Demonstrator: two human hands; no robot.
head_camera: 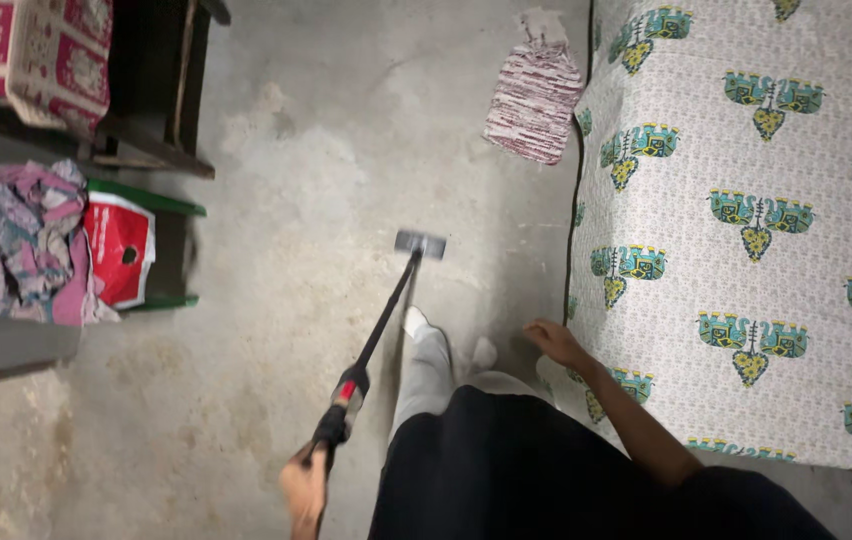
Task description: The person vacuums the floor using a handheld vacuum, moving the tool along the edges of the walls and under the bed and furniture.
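I'm mopping floor (296, 260) beside bed (746, 200): left hand (304, 490) gripping mop (376, 335), right hand (553, 340) loose, empty; next stroke needs a steady push.

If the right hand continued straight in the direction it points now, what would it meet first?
The right hand points up and left, beside the printed bedcover. Going straight on, it seems to meet only bare concrete floor, probably near the mop head; depth is unclear.

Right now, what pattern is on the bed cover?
Head view: white quilted bed cover with teal-and-yellow elephant motifs.
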